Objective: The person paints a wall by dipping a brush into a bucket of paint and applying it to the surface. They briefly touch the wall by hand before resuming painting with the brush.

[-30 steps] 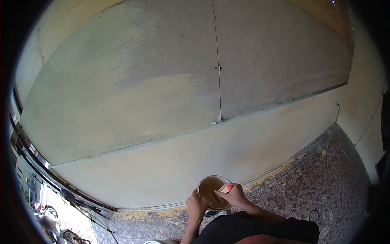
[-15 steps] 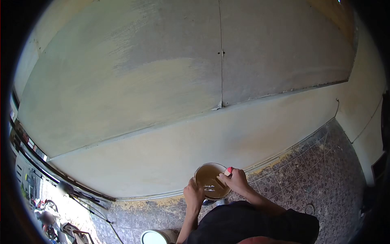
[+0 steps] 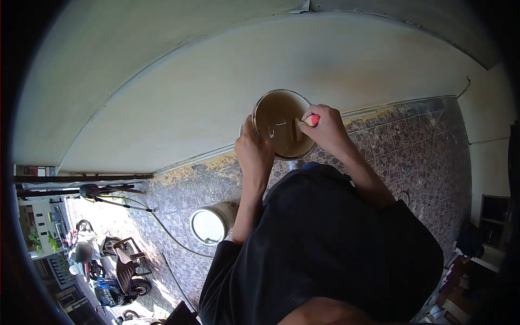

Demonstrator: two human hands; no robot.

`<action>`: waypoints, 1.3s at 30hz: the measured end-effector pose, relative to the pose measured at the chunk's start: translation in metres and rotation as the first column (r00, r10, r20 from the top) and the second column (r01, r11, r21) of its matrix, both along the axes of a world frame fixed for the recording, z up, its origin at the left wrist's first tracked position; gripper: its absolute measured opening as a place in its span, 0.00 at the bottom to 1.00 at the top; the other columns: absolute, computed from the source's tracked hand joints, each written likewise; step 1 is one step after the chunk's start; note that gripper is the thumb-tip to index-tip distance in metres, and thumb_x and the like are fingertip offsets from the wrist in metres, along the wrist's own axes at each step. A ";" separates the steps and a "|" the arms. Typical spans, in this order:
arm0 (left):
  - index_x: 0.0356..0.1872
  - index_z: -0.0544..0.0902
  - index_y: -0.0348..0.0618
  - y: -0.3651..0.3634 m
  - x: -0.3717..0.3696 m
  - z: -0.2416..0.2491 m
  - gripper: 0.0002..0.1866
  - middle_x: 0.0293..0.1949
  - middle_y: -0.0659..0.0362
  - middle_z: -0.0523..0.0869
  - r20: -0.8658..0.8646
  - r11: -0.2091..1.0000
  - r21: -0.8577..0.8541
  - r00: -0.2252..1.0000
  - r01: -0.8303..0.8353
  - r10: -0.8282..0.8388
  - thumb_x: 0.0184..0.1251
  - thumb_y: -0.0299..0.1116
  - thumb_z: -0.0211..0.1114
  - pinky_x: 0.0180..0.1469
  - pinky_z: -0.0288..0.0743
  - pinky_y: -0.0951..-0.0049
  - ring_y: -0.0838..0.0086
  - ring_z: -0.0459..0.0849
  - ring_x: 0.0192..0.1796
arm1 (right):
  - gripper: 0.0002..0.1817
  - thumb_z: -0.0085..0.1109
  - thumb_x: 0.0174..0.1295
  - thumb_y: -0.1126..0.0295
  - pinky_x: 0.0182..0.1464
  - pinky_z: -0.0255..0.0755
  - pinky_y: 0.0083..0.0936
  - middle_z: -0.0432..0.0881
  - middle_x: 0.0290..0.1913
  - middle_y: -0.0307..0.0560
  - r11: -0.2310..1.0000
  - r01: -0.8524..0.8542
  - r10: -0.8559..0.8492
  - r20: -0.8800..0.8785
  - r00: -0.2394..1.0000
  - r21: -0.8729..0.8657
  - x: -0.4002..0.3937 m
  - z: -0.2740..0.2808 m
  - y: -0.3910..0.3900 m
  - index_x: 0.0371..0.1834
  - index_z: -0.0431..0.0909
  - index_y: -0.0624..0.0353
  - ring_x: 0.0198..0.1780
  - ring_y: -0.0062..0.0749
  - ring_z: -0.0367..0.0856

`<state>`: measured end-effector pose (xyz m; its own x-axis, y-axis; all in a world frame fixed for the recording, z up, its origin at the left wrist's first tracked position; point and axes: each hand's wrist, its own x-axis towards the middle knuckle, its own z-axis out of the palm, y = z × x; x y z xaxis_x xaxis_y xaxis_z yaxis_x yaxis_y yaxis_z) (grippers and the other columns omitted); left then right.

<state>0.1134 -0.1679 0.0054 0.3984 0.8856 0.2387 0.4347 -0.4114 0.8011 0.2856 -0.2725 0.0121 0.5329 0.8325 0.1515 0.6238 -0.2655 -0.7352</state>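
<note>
My left hand (image 3: 254, 149) grips the left side of a round paint bucket (image 3: 266, 105), its fingers over the rim. Brownish-beige liquid lies inside, with bright reflections on its surface. In my right hand (image 3: 331, 130) is a paintbrush (image 3: 312, 120) with a pale handle and a red end. The fingers are closed round the handle at the bucket's right rim, and the brush's head reaches down inside the bucket. The bucket is held in front of my body, between me and the wall.
A cream wall (image 3: 200, 103) rises ahead, above a patterned tile floor (image 3: 390, 138) with yellowish stains along its base. To the left stand a pail (image 3: 208, 226) with a pale top, a dark hose (image 3: 170, 234), a brown chair (image 3: 125, 271) and a motorbike (image 3: 108, 292).
My view has tilted downward, so the bucket and both hands appear higher and larger. Both hands keep their grip, and the brush is still in the bucket.
</note>
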 end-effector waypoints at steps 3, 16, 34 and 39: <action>0.58 0.86 0.38 -0.002 -0.003 0.000 0.16 0.34 0.38 0.90 -0.105 0.999 -0.046 0.994 -0.026 0.021 0.75 0.34 0.64 0.39 0.84 0.54 0.42 0.92 0.39 | 0.11 0.76 0.58 0.71 0.43 0.80 0.40 0.87 0.33 0.57 0.999 -0.035 0.034 -0.024 0.999 -0.014 -0.012 -0.011 0.015 0.32 0.82 0.66 0.38 0.51 0.88; 0.61 0.85 0.39 -0.004 -0.010 -0.005 0.19 0.35 0.39 0.91 -0.108 0.999 -0.036 0.994 -0.016 0.012 0.71 0.27 0.61 0.40 0.84 0.53 0.43 0.92 0.39 | 0.17 0.83 0.52 0.65 0.51 0.81 0.45 0.87 0.35 0.60 0.974 -0.111 0.157 0.234 0.959 -0.195 -0.028 -0.026 0.013 0.32 0.85 0.66 0.43 0.55 0.88; 0.60 0.81 0.37 0.005 -0.013 -0.005 0.19 0.34 0.37 0.89 -0.021 0.997 0.002 0.997 0.073 -0.073 0.69 0.28 0.66 0.39 0.82 0.47 0.39 0.90 0.38 | 0.14 0.73 0.68 0.61 0.41 0.81 0.42 0.87 0.35 0.52 0.961 0.100 -0.190 0.353 0.916 0.258 0.025 0.041 0.011 0.40 0.89 0.62 0.36 0.48 0.88; 0.55 0.83 0.33 0.015 -0.009 -0.009 0.18 0.38 0.36 0.90 0.003 0.995 0.001 0.995 0.099 -0.099 0.64 0.25 0.63 0.42 0.83 0.46 0.38 0.90 0.40 | 0.06 0.71 0.69 0.71 0.30 0.73 0.28 0.85 0.30 0.45 0.693 -0.027 -0.326 0.347 0.879 0.721 0.097 0.203 0.067 0.36 0.87 0.63 0.25 0.27 0.80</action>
